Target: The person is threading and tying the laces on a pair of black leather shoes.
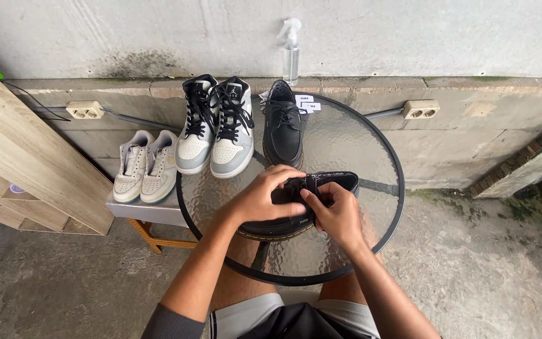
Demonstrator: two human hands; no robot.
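While beige sneakers (143, 167) and grey high-tops (216, 129) stood untouched at upper left, the lacing looked midway. At frame centre, on the glass desk (371, 157), the left hand (260, 199) arched over the black shoe (296, 207), fingers curled on its laces; the right hand (340, 216) pinched them, thumb inward. Its mate (283, 129) waited above.

hands (299, 204) gripping black shoe (321, 188), glass table (346, 144)
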